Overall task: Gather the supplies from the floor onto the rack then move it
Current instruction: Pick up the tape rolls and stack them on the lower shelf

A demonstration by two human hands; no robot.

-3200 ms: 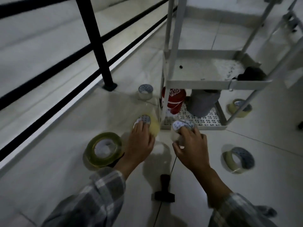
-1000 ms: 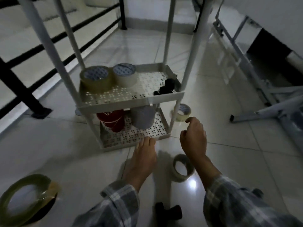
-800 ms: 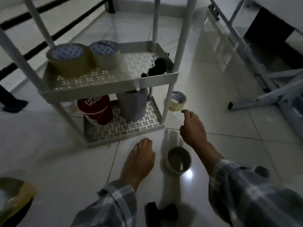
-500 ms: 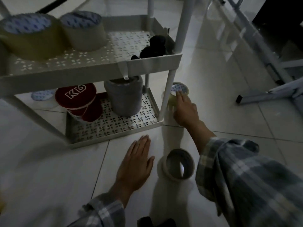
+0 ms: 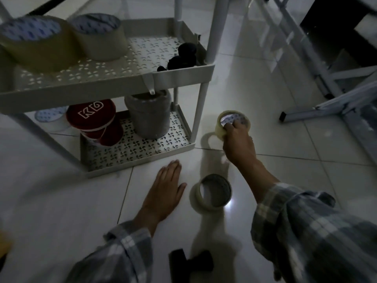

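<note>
A white two-tier rack [image 5: 183, 73] stands on the tiled floor. Two tape rolls [image 5: 36, 43] [image 5: 100, 35] and a black object [image 5: 183, 57] sit on its upper shelf. On the lower shelf are a red tub [image 5: 91, 115] and a grey container [image 5: 148, 113]. My right hand [image 5: 237, 142] grips a yellowish tape roll [image 5: 234, 121] just right of the rack's front leg, lifted slightly off the floor. My left hand [image 5: 165, 193] lies flat and open on the floor. Another tape roll [image 5: 211, 193] lies on the floor between my hands.
One more tape roll [image 5: 51, 119] lies on the floor behind the rack at left. A black tool [image 5: 191, 264] lies near the bottom edge. Grey metal frame legs [image 5: 326, 103] cross the floor at right. A yellowish object [image 5: 5, 244] shows at the left edge.
My right hand reached past the rack's leg, closed on the yellowish tape roll and raised it a little. My left hand settled flat on the floor. The view moved closer.
</note>
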